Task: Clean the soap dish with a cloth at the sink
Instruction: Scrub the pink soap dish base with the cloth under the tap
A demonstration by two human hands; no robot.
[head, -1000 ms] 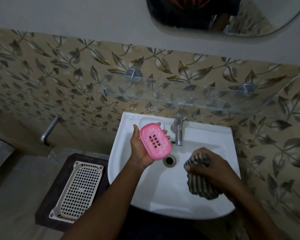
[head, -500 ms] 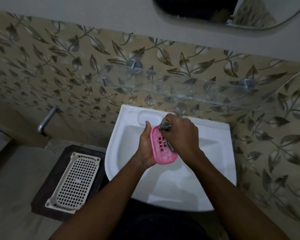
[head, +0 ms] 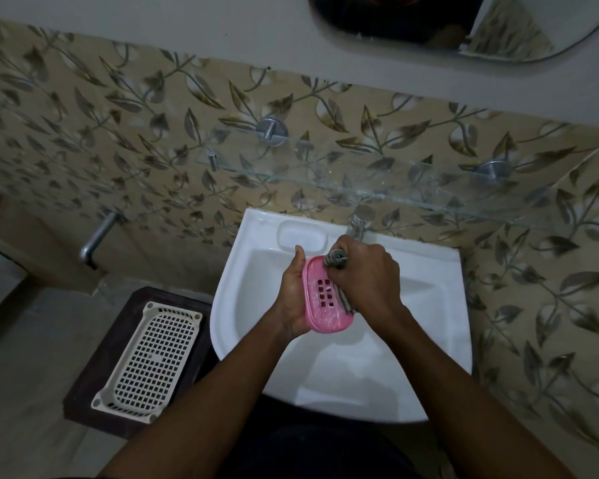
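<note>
At the bottom of the frame two bare forearms reach up and inward to meet over the sink [head: 443, 357], a white basin filling the lower centre.

To the lower left, beside the sink, a white plastic basket [head: 149, 357] with a grid of square holes lies on a dark brown stand [head: 87, 385]. Its perforated floor shows from end to end.

In the middle of the frame, above the bowl, the left hand [head: 293, 299] holds the soap dish [head: 325, 316]. The dish is pink and oval, tilted with its inside facing up. The thumb lies along its upper left edge, and the palm and fingers are curled round it from behind. Inside the dish are small slotted drain holes and whitish smears.

The right hand [head: 367, 274] is closed in a fist round the cloth [head: 336, 260], which is striped grey and beige. It presses the bunched fabric onto the upper right part of the dish. One fold pokes out at the top of the fist, and a strip runs down along the dish's right edge.

The hands hide the drain.

Behind them, on the sink's back rim, a moulded soap recess [head: 302, 238] shows only its own white surface. Just to its right the tap [head: 358, 226] rises behind the right hand.

Farther up, a glass shelf [head: 395, 188] on round metal brackets crosses the leaf-patterned tiles [head: 118, 133]. A metal pipe [head: 99, 236] juts from the wall at the left. A mirror [head: 498, 29] sits at the upper right.
</note>
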